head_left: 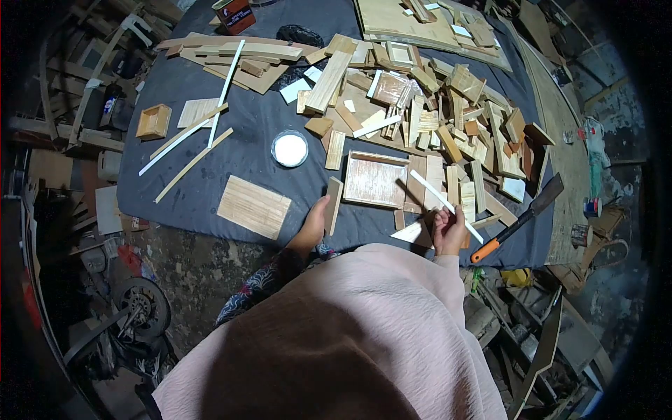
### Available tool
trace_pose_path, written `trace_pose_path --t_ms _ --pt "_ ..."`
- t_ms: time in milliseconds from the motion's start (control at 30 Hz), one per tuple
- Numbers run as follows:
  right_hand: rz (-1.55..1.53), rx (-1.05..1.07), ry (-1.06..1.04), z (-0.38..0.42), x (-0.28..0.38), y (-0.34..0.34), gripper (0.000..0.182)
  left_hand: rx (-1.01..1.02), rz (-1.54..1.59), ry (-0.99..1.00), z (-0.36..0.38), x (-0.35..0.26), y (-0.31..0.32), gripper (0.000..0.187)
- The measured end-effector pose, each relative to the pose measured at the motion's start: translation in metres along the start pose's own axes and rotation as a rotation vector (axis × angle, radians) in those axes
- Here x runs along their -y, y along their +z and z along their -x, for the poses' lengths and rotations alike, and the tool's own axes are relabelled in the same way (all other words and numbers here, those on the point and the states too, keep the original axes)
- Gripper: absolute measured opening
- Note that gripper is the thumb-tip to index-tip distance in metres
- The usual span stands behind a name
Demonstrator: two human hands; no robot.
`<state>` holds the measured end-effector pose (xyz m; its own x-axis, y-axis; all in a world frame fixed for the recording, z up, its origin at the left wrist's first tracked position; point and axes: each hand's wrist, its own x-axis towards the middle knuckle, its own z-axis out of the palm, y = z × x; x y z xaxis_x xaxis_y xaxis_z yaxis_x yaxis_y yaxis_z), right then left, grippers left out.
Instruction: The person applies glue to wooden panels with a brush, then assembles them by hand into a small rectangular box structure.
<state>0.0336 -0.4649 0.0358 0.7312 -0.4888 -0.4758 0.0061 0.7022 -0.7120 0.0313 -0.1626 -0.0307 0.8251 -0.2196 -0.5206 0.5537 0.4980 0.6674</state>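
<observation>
My left hand (313,227) grips the lower end of a small wooden board (334,203), which is seen tilted on its narrow side. In my right hand (448,229) is a thin white strip (429,187), slanting from upper left to lower right. Its upper end reaches beside a shallow wooden tray (376,157), and a dark shadow falls over the tray's right side. Left of my left hand lies a flat rectangular wooden panel (253,207). A round container of white substance (290,149) stands farther back.
Loose wood offcuts (458,129) are heaped at the right and back of the cloth-covered table (231,157). An orange-handled machete (518,218) lies at the right. Toward the left are a small wooden box (154,122) and long thin strips (194,165). A tin (234,15) stands at the back.
</observation>
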Motion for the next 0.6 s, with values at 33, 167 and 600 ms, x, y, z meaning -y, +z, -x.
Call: trace_pose_path --t_ms 33,167,600 --pt "0.004 0.002 -0.014 0.002 0.001 0.003 0.018 -0.034 0.004 0.022 0.0 0.0 0.001 0.048" --pt "0.038 -0.007 -0.038 0.008 0.007 0.01 0.02 -0.031 0.031 0.048 -0.007 0.006 -0.005 0.048" --pt "0.154 0.048 -0.13 0.013 0.009 0.012 0.019 -0.03 0.007 0.041 -0.055 -0.054 0.027 0.042"
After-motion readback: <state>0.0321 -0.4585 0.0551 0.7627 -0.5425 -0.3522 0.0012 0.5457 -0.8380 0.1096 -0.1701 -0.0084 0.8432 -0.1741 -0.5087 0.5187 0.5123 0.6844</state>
